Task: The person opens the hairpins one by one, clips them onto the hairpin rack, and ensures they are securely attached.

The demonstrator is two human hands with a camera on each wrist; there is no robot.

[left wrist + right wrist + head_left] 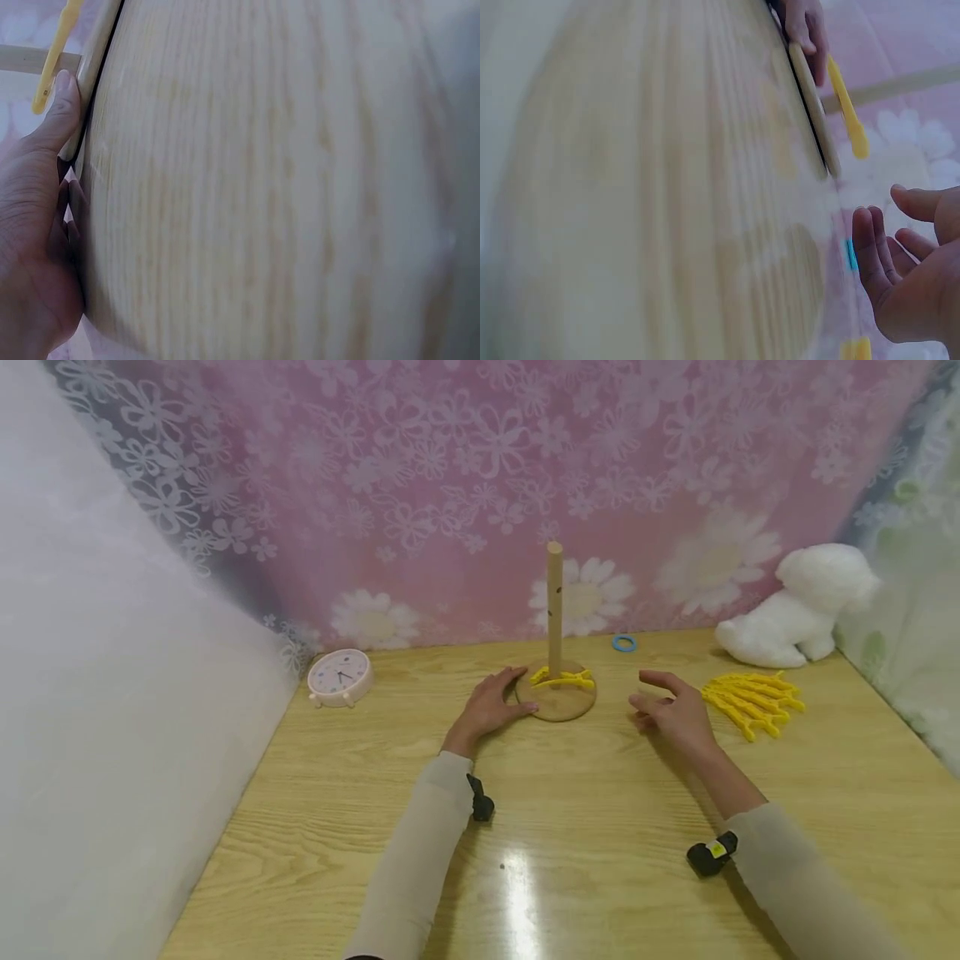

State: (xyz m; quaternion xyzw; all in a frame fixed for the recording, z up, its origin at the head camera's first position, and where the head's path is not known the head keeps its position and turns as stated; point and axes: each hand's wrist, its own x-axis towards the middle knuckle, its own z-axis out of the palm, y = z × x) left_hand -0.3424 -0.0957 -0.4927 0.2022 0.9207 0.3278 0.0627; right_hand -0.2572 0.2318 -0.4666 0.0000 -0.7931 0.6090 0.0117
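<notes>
A wooden stand has a round base (558, 706) with an upright post (555, 610). Around the foot of the post lies a yellow plastic piece (573, 679) with forked ends, low over the base. My left hand (491, 703) holds the base at its left rim, thumb toward the front and fingers toward the back; the left wrist view has the thumb (64, 101) at the rim near the yellow piece. To the right of the stand, my right hand (678, 714) is raised over the table, fingers loosely bent, nothing in it. Beside it lies a pile of similar yellow pieces (753, 702).
A blue ring (624, 643) lies near the table's back edge, behind the stand. At the back right sits a white plush dog (802, 606), and a pink clock (340, 677) stands at the back left. A flowered pink cloth (450, 485) hangs behind the table (337, 827).
</notes>
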